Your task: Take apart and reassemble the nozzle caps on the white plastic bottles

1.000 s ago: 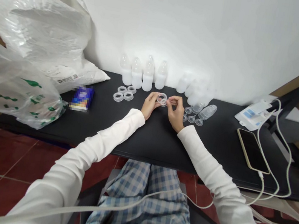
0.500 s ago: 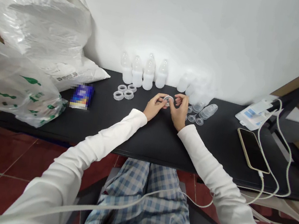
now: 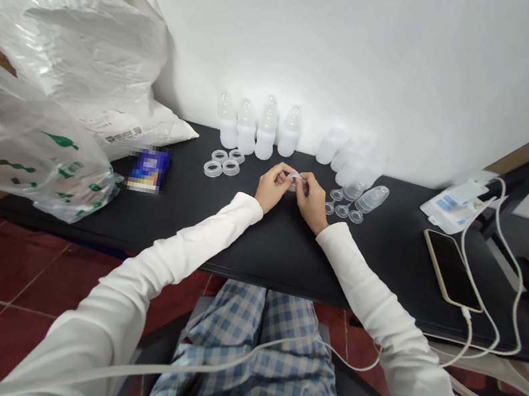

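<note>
Over the middle of the black table, my left hand [image 3: 272, 189] and my right hand [image 3: 311, 204] pinch a clear bottle collar ring [image 3: 294, 177] between thumbs and fingers. Fingers cover most of the ring, so I cannot tell whether a teat sits in it. Several loose collar rings [image 3: 213, 168] lie to the left of my hands. Just right of my right hand are several clear teats [image 3: 342, 211] and clear domed caps [image 3: 372, 198]. Behind my hands stand several white baby bottles with clear domed tops [image 3: 264, 144]; more whitish bottles [image 3: 351, 165], blurred, stand at the right.
Large plastic bags [image 3: 50, 142] and a blue packet [image 3: 149, 169] occupy the table's left side. A phone [image 3: 453, 269] with a white charging cable [image 3: 521, 295] lies at the right, below a white-and-blue package [image 3: 453, 204]. A white wall [image 3: 370, 53] rises behind the table.
My right hand's fingers, spread before, have closed in on the ring. The ring has tilted from facing up to more edge-on. The view has shifted slightly.
</note>
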`<state>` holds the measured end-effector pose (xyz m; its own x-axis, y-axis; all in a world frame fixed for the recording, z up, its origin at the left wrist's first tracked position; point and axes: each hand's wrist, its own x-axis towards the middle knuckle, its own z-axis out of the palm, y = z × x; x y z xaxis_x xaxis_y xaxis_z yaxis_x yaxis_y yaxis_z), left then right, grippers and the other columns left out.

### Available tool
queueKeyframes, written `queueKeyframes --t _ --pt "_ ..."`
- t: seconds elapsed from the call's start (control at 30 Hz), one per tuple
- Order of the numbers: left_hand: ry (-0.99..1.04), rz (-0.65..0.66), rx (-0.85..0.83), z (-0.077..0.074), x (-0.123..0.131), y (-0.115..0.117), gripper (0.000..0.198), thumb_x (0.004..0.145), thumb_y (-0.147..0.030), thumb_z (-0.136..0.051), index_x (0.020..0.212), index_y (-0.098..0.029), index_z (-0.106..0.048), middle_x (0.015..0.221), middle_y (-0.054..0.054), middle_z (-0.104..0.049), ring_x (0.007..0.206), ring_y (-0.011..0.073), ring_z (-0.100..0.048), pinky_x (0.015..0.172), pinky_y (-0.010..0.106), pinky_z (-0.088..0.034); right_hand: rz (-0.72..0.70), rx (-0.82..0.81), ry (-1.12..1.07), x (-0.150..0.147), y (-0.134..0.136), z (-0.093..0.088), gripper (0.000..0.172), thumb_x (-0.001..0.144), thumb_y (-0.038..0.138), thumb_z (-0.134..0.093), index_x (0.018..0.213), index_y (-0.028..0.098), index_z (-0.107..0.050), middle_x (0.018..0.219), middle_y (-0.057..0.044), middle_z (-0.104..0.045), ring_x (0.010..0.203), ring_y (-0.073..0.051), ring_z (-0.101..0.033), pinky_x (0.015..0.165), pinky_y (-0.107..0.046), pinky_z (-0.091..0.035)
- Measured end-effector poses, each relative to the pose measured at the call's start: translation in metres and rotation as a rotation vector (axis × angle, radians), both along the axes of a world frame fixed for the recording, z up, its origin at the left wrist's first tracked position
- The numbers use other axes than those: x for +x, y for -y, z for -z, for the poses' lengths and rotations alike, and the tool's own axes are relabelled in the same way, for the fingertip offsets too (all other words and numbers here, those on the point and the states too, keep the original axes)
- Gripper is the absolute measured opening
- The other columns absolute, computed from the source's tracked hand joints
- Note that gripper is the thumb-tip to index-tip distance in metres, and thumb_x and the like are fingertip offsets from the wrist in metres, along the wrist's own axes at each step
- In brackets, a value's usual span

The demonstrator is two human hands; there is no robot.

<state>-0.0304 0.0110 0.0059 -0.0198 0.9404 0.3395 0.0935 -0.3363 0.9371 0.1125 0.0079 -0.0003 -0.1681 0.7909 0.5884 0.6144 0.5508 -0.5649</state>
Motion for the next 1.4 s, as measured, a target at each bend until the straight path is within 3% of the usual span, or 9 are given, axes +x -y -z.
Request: queueKeyframes --t 0.3,0.57,0.77,1.1,1.27,1.4 --pt "0.051 0.026 -0.129 0.0040 0.0039 -0.0011 0.006 0.084 -0.021 -0.070 0.089 -0.019 -0.067 0.064 -0.005 -0.054 0.058 0.0087 -0.055 0.057 0.020 -0.048 -0.011 -0.075 -0.036 0.0011 -0.0032 0.0030 0.034 0.099 0.050 -0.041 0.094 0.019 -0.055 0.081 -0.004 -0.064 0.071 -0.016 -0.057 0.073 -0.030 -0.048" --pt "0.139 0.051 -0.136 0.0042 0.0045 -0.0023 0.009 0.085 -0.023 -0.073 0.090 -0.018 -0.067 0.069 -0.004 -0.061 0.060 0.0078 -0.059 0.061 0.020 -0.052 -0.078 -0.150 -0.151 -0.0004 0.0012 -0.0030 0.029 0.097 0.046 -0.045 0.098 0.019 -0.057 0.086 -0.004 -0.066 0.074 -0.016 -0.058 0.073 -0.030 -0.048" --pt "0.031 0.036 -0.088 0.0025 0.0042 0.0007 0.010 0.086 -0.018 -0.068 0.083 -0.019 -0.058 0.067 -0.006 -0.055 0.058 0.0081 -0.055 0.058 0.021 -0.048 -0.086 -0.158 -0.162 0.0018 -0.0018 0.0002 0.028 0.093 0.044 -0.048 0.096 0.019 -0.060 0.082 -0.003 -0.065 0.069 -0.015 -0.057 0.070 -0.030 -0.048" --pt "-0.158 -0.038 0.010 0.0019 -0.0010 -0.0008 0.017 0.081 -0.010 -0.064 0.078 -0.021 -0.052 0.067 -0.006 -0.050 0.062 0.0091 -0.048 0.065 0.023 -0.044 -0.144 -0.169 -0.182 0.0028 -0.0040 0.0036 0.031 0.093 0.048 -0.053 0.098 0.020 -0.066 0.088 -0.005 -0.073 0.074 -0.017 -0.063 0.072 -0.032 -0.052" --pt "-0.121 -0.027 -0.003 0.0017 0.0000 0.0003 0.012 0.081 -0.012 -0.065 0.081 -0.021 -0.056 0.069 -0.005 -0.052 0.065 0.0096 -0.051 0.067 0.023 -0.047 -0.136 -0.152 -0.206 0.0023 -0.0035 0.0034 0.033 0.093 0.051 -0.054 0.097 0.020 -0.065 0.084 -0.004 -0.071 0.073 -0.017 -0.064 0.072 -0.031 -0.053" --pt "0.022 -0.028 -0.094 0.0064 0.0043 -0.0028 0.017 0.081 -0.016 -0.069 0.091 -0.021 -0.056 0.081 -0.002 -0.060 0.071 0.0101 -0.058 0.073 0.025 -0.053 -0.076 -0.147 -0.243 0.0020 -0.0026 0.0035 0.036 0.095 0.055 -0.052 0.100 0.021 -0.064 0.088 -0.005 -0.071 0.078 -0.017 -0.065 0.075 -0.032 -0.055"
